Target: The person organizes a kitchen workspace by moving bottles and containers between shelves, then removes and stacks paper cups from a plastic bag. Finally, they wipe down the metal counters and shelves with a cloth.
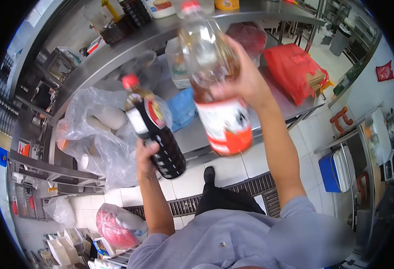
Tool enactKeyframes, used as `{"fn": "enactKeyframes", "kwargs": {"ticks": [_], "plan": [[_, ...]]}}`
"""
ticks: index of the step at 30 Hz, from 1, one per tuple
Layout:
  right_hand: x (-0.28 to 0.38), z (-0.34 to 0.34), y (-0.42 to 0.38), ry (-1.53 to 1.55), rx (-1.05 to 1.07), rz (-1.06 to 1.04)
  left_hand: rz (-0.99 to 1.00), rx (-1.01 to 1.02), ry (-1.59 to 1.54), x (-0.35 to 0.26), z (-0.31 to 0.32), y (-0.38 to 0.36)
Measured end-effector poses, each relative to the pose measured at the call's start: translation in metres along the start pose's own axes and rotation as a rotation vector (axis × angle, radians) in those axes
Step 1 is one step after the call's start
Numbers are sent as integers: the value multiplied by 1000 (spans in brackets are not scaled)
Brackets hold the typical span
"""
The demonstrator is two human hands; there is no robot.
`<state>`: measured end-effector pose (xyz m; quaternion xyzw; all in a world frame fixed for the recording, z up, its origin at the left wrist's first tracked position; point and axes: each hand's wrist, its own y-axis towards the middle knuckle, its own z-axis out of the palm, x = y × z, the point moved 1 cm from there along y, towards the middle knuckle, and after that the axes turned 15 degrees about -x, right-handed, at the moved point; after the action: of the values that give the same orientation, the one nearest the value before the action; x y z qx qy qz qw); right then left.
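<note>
A grey short-sleeved shirt [197, 237] at six o'clock bears a tiny mark [223, 244]; black trousers [224, 201] and a black closed shoe [209, 175] show toward twelve o'clock from it.

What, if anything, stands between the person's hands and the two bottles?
Nothing visible does. The left hand grips the dark bottle directly, and the right hand grips the large bottle above its orange-and-white label. The far side of each grip is hidden.
</note>
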<state>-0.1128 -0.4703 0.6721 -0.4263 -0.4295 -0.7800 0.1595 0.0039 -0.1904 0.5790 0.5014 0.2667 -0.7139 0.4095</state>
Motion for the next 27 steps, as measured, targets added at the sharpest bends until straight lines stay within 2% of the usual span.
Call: {"fn": "enactKeyframes", "kwargs": {"ticks": [3, 5, 7, 9, 10, 11, 13, 15, 17, 20, 21, 23, 26, 27], "plan": [[-6, -68, -106, -4, -59, 394, -195, 48, 126, 71, -6, -52], [-34, -109, -179, -61, -147, 437, -371, 128, 171, 121, -8, -80], [-61, -139, -248, -91, -187, 464, -643, 224, 123, 176, -12, -100], [-99, -168, -314, -256, -123, 490, -777, 241, 155, 238, -22, -112], [-116, -173, -344, -172, -186, 663, -846, 268, 176, 272, -31, -115], [-141, -174, -374, -35, -277, 735, -867, 268, 179, 305, -40, -117], [-203, -178, -425, 124, -396, 772, -916, 268, 297, 364, -57, -114], [-263, -188, -458, 92, -394, 774, -891, 285, 280, 434, -89, -108], [-320, -185, -479, 76, -382, 768, -859, 184, 298, 488, -129, -102], [-382, -187, -476, 100, -282, 764, -674, 138, 141, 509, -143, -83], [-403, -186, -472, 106, -253, 669, -603, 96, 77, 517, -154, -79], [-435, -186, -465, 98, -164, 614, -423, 79, 14, 518, -169, -73], [-463, -174, -452, 198, -76, 458, -167, 14, -44, 515, -200, -79], [-465, -164, -454, 202, -17, 485, -128, 21, -144, 503, -201, -86]]}}
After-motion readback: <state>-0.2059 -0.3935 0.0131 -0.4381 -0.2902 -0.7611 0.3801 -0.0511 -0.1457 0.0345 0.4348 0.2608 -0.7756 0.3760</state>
